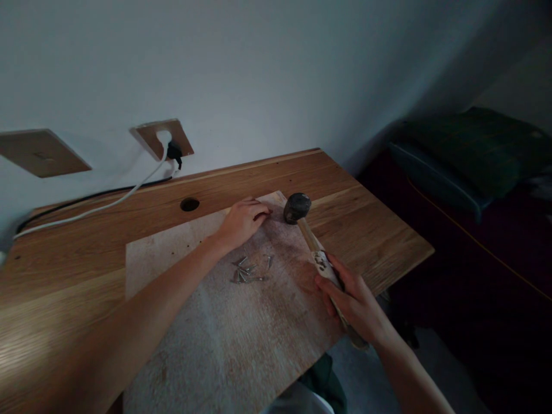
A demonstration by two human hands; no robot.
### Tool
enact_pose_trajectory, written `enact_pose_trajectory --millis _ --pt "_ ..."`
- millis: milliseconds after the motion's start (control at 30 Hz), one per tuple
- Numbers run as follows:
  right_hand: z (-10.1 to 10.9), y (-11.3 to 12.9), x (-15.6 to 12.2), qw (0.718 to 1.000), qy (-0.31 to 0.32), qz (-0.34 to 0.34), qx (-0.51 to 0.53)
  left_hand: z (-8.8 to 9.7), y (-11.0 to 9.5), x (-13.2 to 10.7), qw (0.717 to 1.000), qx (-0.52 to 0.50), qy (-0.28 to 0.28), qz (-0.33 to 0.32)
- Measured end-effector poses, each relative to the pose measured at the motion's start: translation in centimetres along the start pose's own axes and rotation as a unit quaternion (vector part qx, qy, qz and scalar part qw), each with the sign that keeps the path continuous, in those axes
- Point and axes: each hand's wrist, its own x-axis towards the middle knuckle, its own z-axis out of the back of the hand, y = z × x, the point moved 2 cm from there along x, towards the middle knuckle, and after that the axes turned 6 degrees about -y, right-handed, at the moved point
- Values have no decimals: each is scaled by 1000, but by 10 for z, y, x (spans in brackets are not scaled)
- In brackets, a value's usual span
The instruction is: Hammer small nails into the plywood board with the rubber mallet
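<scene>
My right hand is wrapped round the handle of a mallet with a black head and a pale wooden shaft. The mallet's head is over the far right part of a pale wooden board, just right of my left hand. My left hand rests near the board's far edge with fingers bent and drawn together; what they pinch, if anything, is hidden. On the board, nearer to me than that hand, lies a loose pile of small silvery nails or screws. Several small dark dots mark the board left of my forearm.
The board lies on a wooden desk with a round cable hole. Behind it, white and black cables run to a wall socket. A dark bed with a green pillow stands at the right.
</scene>
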Motion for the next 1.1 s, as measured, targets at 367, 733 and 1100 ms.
enact_pose_trajectory --millis 367,733,1100 --pt "1 0 1 1000 3 -6 0 2 -2 1 1000 -17 -11 14" --pt "1 -1 -1 1000 4 -4 -1 1 -2 0 1000 -17 -8 24" --pt "0 2 0 1000 1 -5 -1 0 -1 1 999 -17 -7 28"
